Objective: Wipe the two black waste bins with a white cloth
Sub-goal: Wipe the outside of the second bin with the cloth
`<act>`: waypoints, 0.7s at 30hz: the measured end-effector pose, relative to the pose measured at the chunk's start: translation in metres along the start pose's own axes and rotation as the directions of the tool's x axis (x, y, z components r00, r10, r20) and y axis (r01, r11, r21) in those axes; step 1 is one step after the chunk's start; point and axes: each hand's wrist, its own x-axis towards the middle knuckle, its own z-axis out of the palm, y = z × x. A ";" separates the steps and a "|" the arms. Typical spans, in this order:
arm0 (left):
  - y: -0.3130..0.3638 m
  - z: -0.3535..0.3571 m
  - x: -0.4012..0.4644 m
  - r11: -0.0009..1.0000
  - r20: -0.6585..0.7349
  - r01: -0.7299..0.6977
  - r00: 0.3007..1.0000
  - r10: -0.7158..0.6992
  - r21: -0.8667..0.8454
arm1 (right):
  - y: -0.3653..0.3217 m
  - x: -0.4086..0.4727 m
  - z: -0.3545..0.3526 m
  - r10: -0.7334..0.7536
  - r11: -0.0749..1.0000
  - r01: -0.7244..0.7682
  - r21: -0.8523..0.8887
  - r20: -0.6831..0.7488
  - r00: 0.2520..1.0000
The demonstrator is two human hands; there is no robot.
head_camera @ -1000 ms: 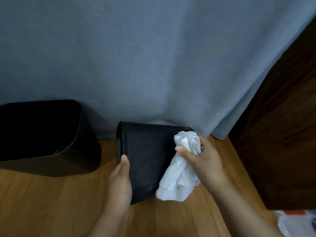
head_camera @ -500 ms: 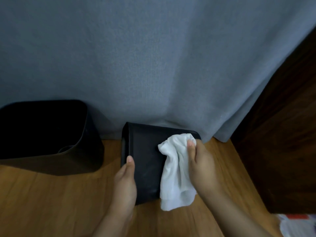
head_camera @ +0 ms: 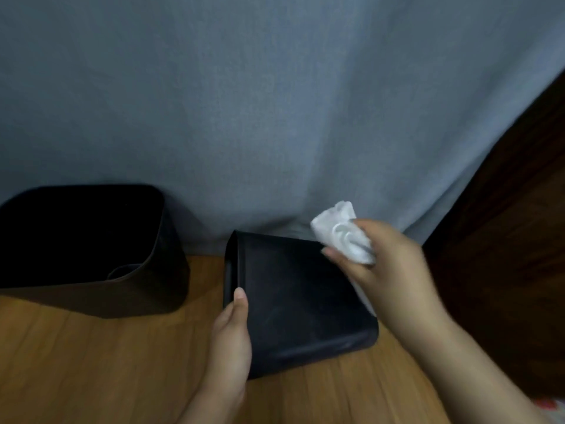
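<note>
One black waste bin (head_camera: 299, 298) lies on its side on the wooden floor, its flat side facing up. My left hand (head_camera: 230, 341) grips its near left edge, thumb on top. My right hand (head_camera: 388, 267) holds a bunched white cloth (head_camera: 345, 234) above the bin's far right corner; part of the cloth hangs down behind the hand. A second black waste bin (head_camera: 91, 283) stands upright to the left, its opening showing.
A grey curtain (head_camera: 275, 102) hangs right behind both bins. Dark wooden furniture (head_camera: 513, 240) rises on the right. The wooden floor (head_camera: 91, 368) stretches toward me. Something white and red (head_camera: 547, 405) lies at the bottom right corner.
My right hand has lifted the cloth off the lying bin's upper face and gathered it up at the far right corner. My left hand keeps its hold on the bin.
</note>
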 end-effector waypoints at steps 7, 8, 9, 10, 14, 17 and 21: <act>-0.002 -0.002 0.002 1.000 0.002 -0.002 1.000 0.002 -0.009 | 0.012 -0.019 0.055 0.258 0.951 -0.289 0.111 0.232 0.938; -0.001 -0.003 0.001 1.000 0.008 -0.002 1.000 0.002 -0.012 | 0.020 -0.018 0.058 0.254 0.963 -0.266 0.038 0.190 0.948; 0.000 -0.003 0.000 1.000 0.017 -0.001 1.000 0.001 -0.006 | 0.026 -0.016 0.060 0.253 0.968 -0.248 -0.046 0.165 0.953; 0.000 -0.003 0.000 1.000 0.021 -0.001 1.000 0.001 -0.001 | 0.030 -0.014 0.062 0.260 0.963 -0.244 -0.115 0.164 0.951; 0.000 -0.003 0.002 1.000 0.010 -0.002 1.000 0.002 0.010 | 0.027 -0.019 0.075 0.175 0.983 -0.152 -0.105 0.258 0.950; -0.002 -0.004 0.002 1.000 -0.001 0.000 1.000 0.000 0.012 | 0.017 -0.039 0.081 0.067 0.992 -0.038 -0.124 0.237 0.969; -0.004 -0.006 0.003 1.000 -0.010 -0.012 1.000 0.012 0.000 | 0.000 -0.047 0.086 -0.056 0.980 0.097 -0.173 0.224 0.973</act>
